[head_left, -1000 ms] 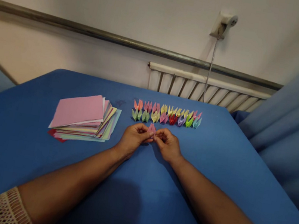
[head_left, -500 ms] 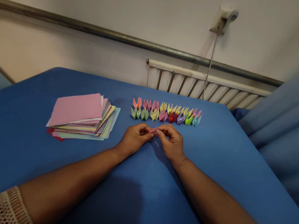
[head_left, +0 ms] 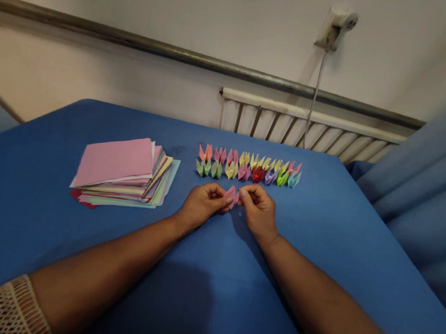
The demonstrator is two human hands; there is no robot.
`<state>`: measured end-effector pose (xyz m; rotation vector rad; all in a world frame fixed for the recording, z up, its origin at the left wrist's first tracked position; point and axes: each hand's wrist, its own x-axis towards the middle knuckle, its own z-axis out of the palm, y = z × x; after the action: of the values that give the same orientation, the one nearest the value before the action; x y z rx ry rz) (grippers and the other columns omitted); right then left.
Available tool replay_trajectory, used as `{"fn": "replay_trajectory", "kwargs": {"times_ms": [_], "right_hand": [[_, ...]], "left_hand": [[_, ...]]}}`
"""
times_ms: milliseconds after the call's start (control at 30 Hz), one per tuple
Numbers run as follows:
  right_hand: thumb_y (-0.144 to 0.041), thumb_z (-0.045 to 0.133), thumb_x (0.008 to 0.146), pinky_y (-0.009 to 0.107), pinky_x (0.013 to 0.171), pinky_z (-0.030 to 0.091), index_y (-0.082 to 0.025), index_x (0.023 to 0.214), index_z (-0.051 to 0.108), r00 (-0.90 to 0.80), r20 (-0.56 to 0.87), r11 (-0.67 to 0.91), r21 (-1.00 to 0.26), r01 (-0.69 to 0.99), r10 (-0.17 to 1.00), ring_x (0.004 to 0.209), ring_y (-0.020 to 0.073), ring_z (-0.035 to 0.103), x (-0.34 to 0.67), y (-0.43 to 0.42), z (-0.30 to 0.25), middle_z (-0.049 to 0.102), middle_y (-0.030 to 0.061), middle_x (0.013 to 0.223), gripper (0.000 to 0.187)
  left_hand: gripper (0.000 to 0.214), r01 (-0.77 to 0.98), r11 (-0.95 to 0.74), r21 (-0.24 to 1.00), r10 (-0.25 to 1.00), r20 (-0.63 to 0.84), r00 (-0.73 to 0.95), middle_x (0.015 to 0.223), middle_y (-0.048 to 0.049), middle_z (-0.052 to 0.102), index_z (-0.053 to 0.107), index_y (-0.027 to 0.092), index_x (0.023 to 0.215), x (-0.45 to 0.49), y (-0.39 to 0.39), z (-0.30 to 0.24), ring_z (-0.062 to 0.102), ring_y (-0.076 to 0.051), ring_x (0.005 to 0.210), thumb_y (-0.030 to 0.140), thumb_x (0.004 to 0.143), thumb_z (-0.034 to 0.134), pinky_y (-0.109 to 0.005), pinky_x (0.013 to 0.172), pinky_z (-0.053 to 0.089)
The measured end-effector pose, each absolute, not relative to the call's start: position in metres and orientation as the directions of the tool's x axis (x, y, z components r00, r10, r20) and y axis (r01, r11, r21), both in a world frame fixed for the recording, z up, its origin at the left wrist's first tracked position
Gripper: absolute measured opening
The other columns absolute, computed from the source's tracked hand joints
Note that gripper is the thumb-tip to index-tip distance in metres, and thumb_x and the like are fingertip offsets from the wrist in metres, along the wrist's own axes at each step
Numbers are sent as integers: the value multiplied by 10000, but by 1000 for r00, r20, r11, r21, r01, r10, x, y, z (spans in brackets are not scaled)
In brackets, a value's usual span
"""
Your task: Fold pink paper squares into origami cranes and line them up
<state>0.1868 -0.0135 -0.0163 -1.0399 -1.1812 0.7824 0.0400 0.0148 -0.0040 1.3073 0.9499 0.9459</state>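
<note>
A small piece of folded pink paper [head_left: 231,196], with a pointed top, is held up just above the blue surface. My left hand [head_left: 202,204] is closed on its left side, thumb in front and fingers behind. My right hand [head_left: 258,213] is pinched at its right edge, with thumb and forefinger together. Just beyond my hands stand two rows of small folded paper cranes, among them a red crane [head_left: 258,175], a lime green crane [head_left: 281,177] and a light blue crane [head_left: 294,179].
To the left lies a stack of coloured paper sheets [head_left: 117,164], a pink one on top. The blue-covered table [head_left: 192,309] reaches back to a wall with a metal rail [head_left: 173,52], a radiator [head_left: 274,107] and a plugged-in cord [head_left: 317,86]. A blue curtain [head_left: 444,185] hangs at the right.
The pink paper shows more of its face now and stands more upright between my fingers. My right fingertips have shifted slightly right, toward its edge. The left hand has hardly moved.
</note>
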Motion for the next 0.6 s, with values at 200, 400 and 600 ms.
{"fn": "replay_trajectory", "kwargs": {"times_ms": [200,400,600], "right_hand": [[-318,606,815,241,577,436,-195,751,586,218,346,354,-935,3,913,561,101,525,187,-13,-16,550,-43,604,140],[-380,613,818,233,573,444,-198,791,576,188,293,309,-949,-63,938,567,94,540,186,-12,-18,570,-42,629,188],[-456,744,676,215,485,435,-190,816,584,-40,113,104,-980,-171,993,544,107,607,180,-10,-26,648,-20,674,340]], "left_hand": [[267,7,35,999,944,-35,327,560,16,624,575,144,677,40,13,-2,560,-86,492,344,664,752,-205,512,444],[262,-3,28,1000,955,-26,295,563,20,609,575,149,668,40,13,-1,549,-92,493,344,657,749,-219,517,442],[175,-23,-102,994,962,105,250,944,-61,689,672,148,671,36,19,0,623,-157,863,312,666,734,-273,818,469]]}}
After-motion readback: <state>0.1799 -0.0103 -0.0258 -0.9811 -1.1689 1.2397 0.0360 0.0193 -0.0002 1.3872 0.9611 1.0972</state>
